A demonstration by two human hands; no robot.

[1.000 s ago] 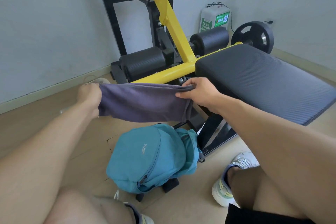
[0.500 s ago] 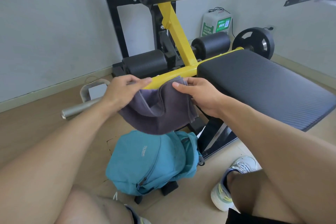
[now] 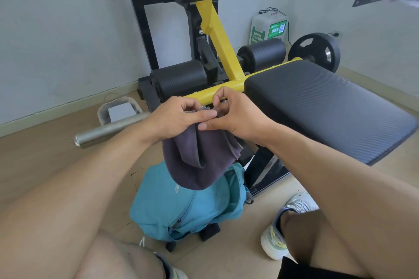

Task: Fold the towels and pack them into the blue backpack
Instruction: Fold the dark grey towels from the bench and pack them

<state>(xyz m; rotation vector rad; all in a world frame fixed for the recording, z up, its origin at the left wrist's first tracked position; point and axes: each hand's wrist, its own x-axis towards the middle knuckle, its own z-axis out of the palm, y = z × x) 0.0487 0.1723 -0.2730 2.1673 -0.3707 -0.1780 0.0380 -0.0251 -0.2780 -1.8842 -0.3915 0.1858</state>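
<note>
Nearest me, my two bare knees frame the bottom of the view, with a pale sneaker (image 3: 278, 231) planted on the floor (image 3: 45, 165) to the right. Between my legs the blue backpack (image 3: 181, 208) sits on the floor, leaning against the black foot of the gym machine.

Directly above it hangs the towel (image 3: 195, 161) — dark purple-grey, doubled over into a drooping loop whose lowest fold overlaps the top of the pack from my angle. Both hands meet at its upper edge. My left hand (image 3: 176, 118) has its grip closed on the cloth, thumb and fingers pinching the gathered corners; my right hand (image 3: 235, 115) pinches the same edge just beside it, fingertips touching the left hand's.

Behind the hands runs the machine's yellow frame (image 3: 217, 36), with a black padded seat (image 3: 317, 102) to the right and a steel bar (image 3: 108, 129) jutting left. Farther back — a weight plate (image 3: 317, 51) and a white-and-green box (image 3: 268, 27) against the wall.
</note>
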